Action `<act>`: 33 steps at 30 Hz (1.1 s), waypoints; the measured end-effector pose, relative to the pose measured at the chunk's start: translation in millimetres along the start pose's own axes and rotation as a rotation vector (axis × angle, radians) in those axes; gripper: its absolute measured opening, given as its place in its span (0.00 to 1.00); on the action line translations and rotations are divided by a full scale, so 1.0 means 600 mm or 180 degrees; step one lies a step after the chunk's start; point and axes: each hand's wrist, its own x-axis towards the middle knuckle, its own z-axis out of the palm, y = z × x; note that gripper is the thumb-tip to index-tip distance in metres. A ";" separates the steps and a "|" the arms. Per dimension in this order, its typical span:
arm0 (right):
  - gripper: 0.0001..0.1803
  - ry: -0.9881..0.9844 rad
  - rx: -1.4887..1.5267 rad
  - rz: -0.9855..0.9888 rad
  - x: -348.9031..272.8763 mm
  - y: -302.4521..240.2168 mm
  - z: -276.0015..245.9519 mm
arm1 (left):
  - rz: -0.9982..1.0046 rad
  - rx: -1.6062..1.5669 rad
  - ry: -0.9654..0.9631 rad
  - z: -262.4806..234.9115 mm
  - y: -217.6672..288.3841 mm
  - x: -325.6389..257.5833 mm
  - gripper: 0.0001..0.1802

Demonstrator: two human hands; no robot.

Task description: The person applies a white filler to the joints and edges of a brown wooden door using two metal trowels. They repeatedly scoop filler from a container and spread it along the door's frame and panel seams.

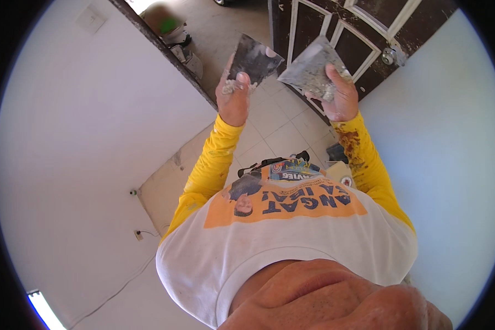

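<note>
A person, seen from the head looking down, is holding one flat plate in each bare hand, both raised in front of the chest. The left hand is grasping a dark, smeared plate, its thumb pressing on the near face, while lumps of pale paste are clinging along the lower edge by the thumb. The right hand is gripping a greyer plate, thumb over its face, with paste coating much of that surface and clumping near the fingers. The two plates are tilting toward each other, their nearest corners lying close together. The work is apparently standing partway: paste is sitting on both plates and has yet to come off them. The far faces are hidden, so the amount remaining there is hard to judge. The white left wall and pale right wall are looking mostly smooth, but nothing is showing which parts, if any, are freshly coated. Beyond the hands, a dark panelled door is standing open over a tiled floor. The yellow right sleeve is bearing brown stains.
</note>
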 end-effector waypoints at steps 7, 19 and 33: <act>0.17 0.0106 -0.0034 -0.0397 -0.019 0.010 0.041 | 0.1111 -0.0056 -0.0966 0.026 0.058 0.016 0.19; 0.19 0.0951 -0.2925 -0.3762 -0.004 0.009 -0.005 | -0.0716 -0.1685 -0.0468 -0.037 0.010 0.005 0.19; 0.20 0.0443 -0.3543 -0.3027 0.004 0.000 -0.048 | 0.1533 0.0598 -0.0380 0.147 -0.160 0.110 0.21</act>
